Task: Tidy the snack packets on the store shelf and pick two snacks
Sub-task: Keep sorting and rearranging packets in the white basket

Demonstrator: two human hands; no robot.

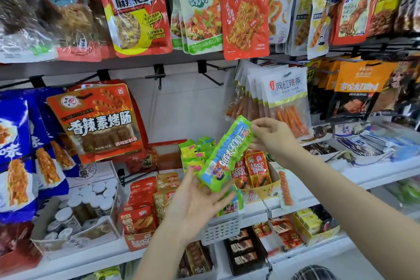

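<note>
One green packet (225,154) is off the shelf and in hand, so the job looks to be somewhere in its middle; whether this packet is being put back straight or taken as a pick, I cannot tell; no second chosen snack shows anywhere in view, so at least one pick seems left to do. The white basket (221,229) below the hands holds more green packets (229,206), leaning rather than lined up; behind them the small yellow-green sachets (193,154) lie jumbled, so tidying is not finished there either; the red packs (142,207) to the left stand in rough rows in their box.

The green packet hangs tilted in the air above the basket, its top end up and to the right, its bottom end down and to the left. The right hand (272,136) pinches the top edge between thumb and fingers (259,126), which are curled onto the foil. The left hand (197,200) lies under the bottom end, palm up, fingers straight and spread; the packet's lower corner rests against them without being clasped; its thumb (188,174) stands just beside the packet's left edge. So the grip is the right hand's alone; the left only steadies.
</note>
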